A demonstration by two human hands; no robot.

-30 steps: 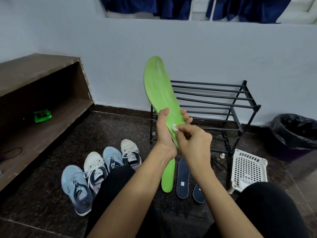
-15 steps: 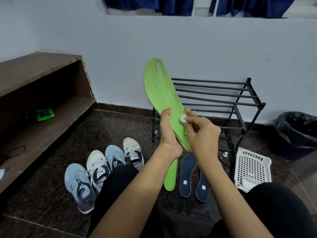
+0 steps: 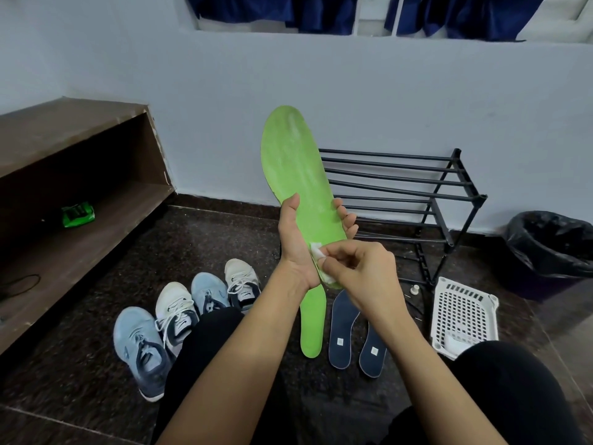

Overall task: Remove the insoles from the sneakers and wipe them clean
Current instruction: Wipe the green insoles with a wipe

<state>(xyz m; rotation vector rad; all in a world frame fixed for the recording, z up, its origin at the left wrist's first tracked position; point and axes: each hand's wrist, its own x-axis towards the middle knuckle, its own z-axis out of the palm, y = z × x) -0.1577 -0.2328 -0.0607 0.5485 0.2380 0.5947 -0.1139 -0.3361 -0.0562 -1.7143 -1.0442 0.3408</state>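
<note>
Above the lap, the left hand [image 3: 296, 242] grips a green insole [image 3: 295, 168] round its waist, thumb on one edge and fingers curled round the other from behind, holding it upright with the toe end high. The right hand [image 3: 362, 268] pinches a small white wipe [image 3: 317, 252] in its fingertips and presses it on the insole's heel end, just beside the left palm. Pale smears show on the upper half of the green face; whether they are damp or dirt cannot be told.

Below the hands, on the floor [image 3: 224, 239], lie a second green insole [image 3: 313, 322] and two blue insoles [image 3: 343, 326] side by side. Four sneakers [image 3: 179, 316] stand in a row to their left. A rack [image 3: 401, 187] stands against the wall behind, with a basket [image 3: 462, 309] and a bin [image 3: 552, 248] to its right.

Wiping looks to be the step in hand, since four insoles are out for four sneakers. The next move probably calls for a firm stroke of the wipe along the face, the left hand bracing the insole so it does not bend away, then a shift of grip to reach the part under its fingers.
</note>
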